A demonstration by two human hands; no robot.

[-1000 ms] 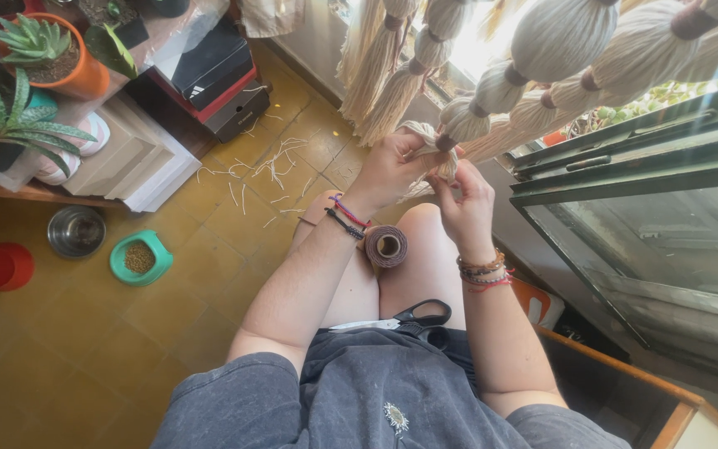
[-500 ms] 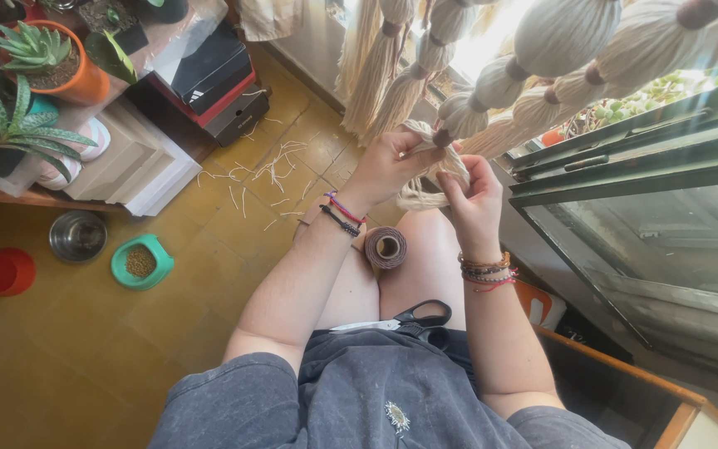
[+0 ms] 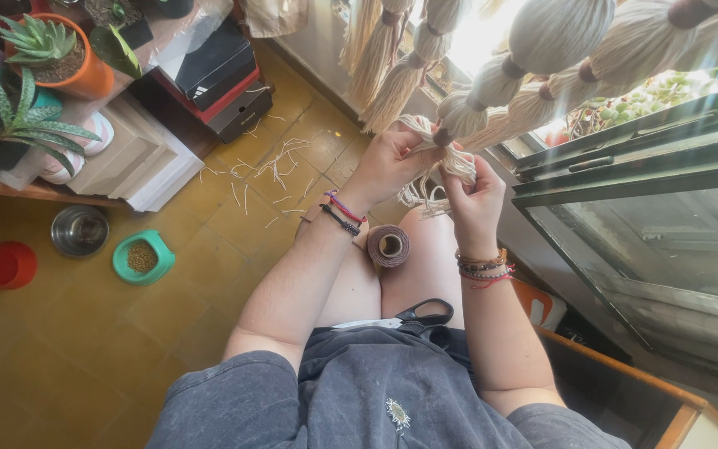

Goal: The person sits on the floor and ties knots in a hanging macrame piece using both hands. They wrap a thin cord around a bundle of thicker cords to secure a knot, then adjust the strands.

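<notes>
My left hand (image 3: 392, 162) and my right hand (image 3: 475, 195) are both closed on one cream yarn tassel (image 3: 450, 150) in front of me, the left at its neck, the right around its loose strands. The tassel belongs to a hanging row of cream tassels (image 3: 542, 50) bound with brown thread. A spool of brown thread (image 3: 388, 246) rests between my knees. Black-handled scissors (image 3: 413, 316) lie on my lap, blades pointing left.
Cut yarn scraps (image 3: 272, 166) litter the yellow tiled floor. At left stand a teal food bowl (image 3: 143, 258), a steel bowl (image 3: 79, 230), a red bowl (image 3: 6, 264) and potted succulents (image 3: 43, 50). A glass cabinet (image 3: 658, 241) stands at right.
Both hands have kept working the same tassel, shifting slightly lower and closer together. The spool and scissors have stayed in place.
</notes>
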